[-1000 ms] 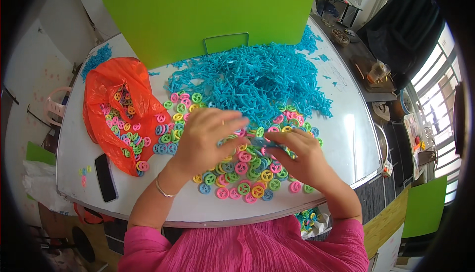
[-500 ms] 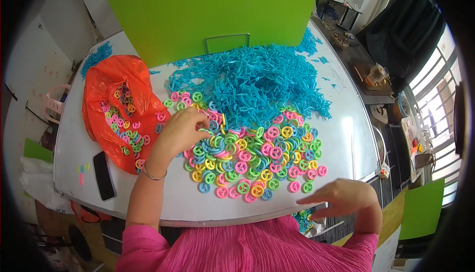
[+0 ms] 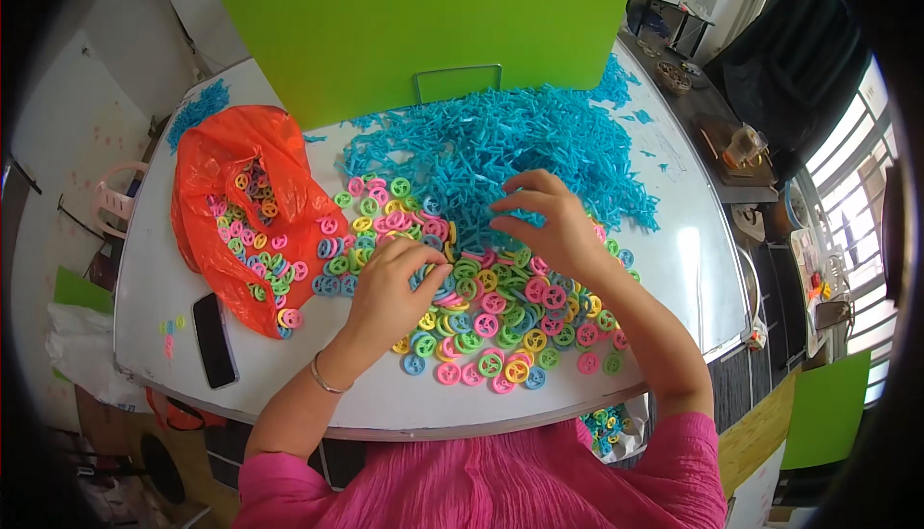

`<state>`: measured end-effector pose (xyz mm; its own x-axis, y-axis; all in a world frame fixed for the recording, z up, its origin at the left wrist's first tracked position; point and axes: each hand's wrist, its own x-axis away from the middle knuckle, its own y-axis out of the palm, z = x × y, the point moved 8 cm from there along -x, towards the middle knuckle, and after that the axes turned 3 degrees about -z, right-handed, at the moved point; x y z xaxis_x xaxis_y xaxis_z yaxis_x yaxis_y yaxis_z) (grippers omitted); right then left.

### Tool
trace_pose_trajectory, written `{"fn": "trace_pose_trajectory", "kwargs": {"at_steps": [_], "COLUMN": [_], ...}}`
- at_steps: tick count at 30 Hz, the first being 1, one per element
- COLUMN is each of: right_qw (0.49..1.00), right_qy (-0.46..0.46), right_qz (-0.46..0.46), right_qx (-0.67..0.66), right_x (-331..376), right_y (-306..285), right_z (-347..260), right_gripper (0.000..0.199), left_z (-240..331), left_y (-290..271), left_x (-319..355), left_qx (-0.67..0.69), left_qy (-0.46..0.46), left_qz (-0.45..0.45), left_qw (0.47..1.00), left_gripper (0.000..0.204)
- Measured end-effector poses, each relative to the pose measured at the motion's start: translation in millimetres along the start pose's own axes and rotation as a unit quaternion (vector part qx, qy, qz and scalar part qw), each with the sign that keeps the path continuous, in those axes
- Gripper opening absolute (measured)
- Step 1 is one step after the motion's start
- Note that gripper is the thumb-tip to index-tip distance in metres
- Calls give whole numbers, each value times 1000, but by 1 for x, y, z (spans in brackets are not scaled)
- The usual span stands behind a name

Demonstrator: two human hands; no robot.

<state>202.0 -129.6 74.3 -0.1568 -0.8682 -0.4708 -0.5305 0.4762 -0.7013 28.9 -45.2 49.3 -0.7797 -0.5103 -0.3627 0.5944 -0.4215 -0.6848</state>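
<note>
A heap of small plastic rings [image 3: 500, 336] in pink, green, yellow, blue and orange lies on the white table [image 3: 664, 269] in front of me. Behind it spreads a big pile of thin blue plastic pieces [image 3: 500, 149]. My left hand [image 3: 395, 288] rests on the left side of the ring heap, fingers curled and pinching at some rings. My right hand [image 3: 549, 226] lies where the rings meet the blue pile, its fingers bent and apart, tips touching the blue pieces. A bracelet circles my left wrist.
An orange plastic bag [image 3: 241, 211] holding more rings lies open at the left. A black phone [image 3: 214, 338] sits near the front left edge. A green board [image 3: 414, 28] with a wire handle stands at the back. More rings show below the table's edge [image 3: 604, 428].
My right hand came up from below the table's front edge and now lies on the rings by the blue pile. My left hand slid slightly right and toward me within the rings.
</note>
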Motion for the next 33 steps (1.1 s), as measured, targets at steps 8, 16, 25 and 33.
{"fn": "trace_pose_trajectory", "kwargs": {"at_steps": [8,16,25,33], "right_qw": [758,669,987,850], "right_qy": [377,397,102,243], "right_qz": [-133,-13,-26,28], "right_qx": [-516,-628,-119,-467], "right_x": [61,74,51,62], "right_y": [28,48,1,4], "right_z": [21,23,-19,20], "right_gripper": [21,21,26,3], "left_z": [17,21,44,-4], "left_y": [20,40,4,26], "left_x": [4,11,12,-2], "left_qx": [175,272,83,-67], "left_qy": [-28,-5,81,-19], "left_qz": [-36,-48,101,-96], "left_qw": [984,961,988,993], "left_gripper": [21,17,15,20]}}
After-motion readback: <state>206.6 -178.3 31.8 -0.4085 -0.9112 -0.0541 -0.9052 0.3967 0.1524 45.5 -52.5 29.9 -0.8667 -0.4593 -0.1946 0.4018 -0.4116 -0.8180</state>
